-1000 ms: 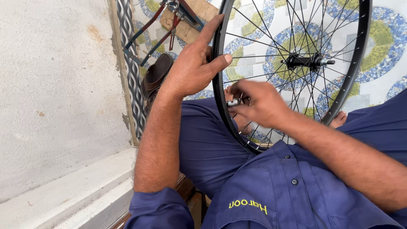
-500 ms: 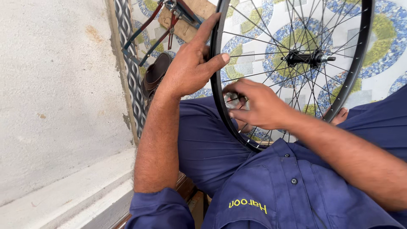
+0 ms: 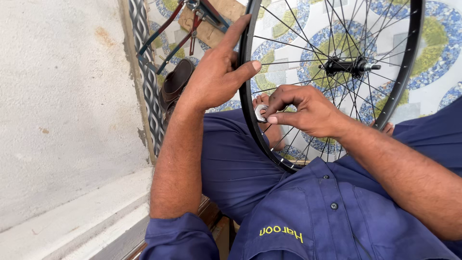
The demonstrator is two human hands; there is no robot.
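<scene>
Nearest the camera is the person's blue shirt (image 3: pixel 327 216), with dark buttons and yellow stitched lettering on the chest, and blue trousers (image 3: pixel 236 159) covering the lap below it. Both forearms reach forward from rolled blue sleeves.

A black bicycle wheel (image 3: pixel 250 120) stands upright over the lap, its lower rim resting between the knees. The right hand (image 3: pixel 303 113) sits against the inner side of the rim, among the spokes (image 3: pixel 308 43). Its thumb and first fingers are pinched around a small silver spoke key (image 3: pixel 261 113), which sits right at the rim where a spoke meets it. The other fingers curl loosely behind.

The left hand (image 3: pixel 216 77) grips the outside of the rim a little higher up. Its thumb presses across the rim edge and the index finger stretches up along the rim, while the remaining fingers wrap behind it, so the wheel is held steady.

Through the spokes, the hub (image 3: pixel 344 66) with its axle shows in the middle of the wheel. A bare foot (image 3: pixel 269 130) shows partly behind the rim.

Beyond lies a tiled floor (image 3: pixel 433 48) patterned in blue, green and white. To the left, a twisted metal bar (image 3: pixel 144 67) runs along a rough pale wall (image 3: pixel 57 96), with a brown sandal (image 3: pixel 175 84) and red-handled pliers (image 3: pixel 180 29) beside it.
</scene>
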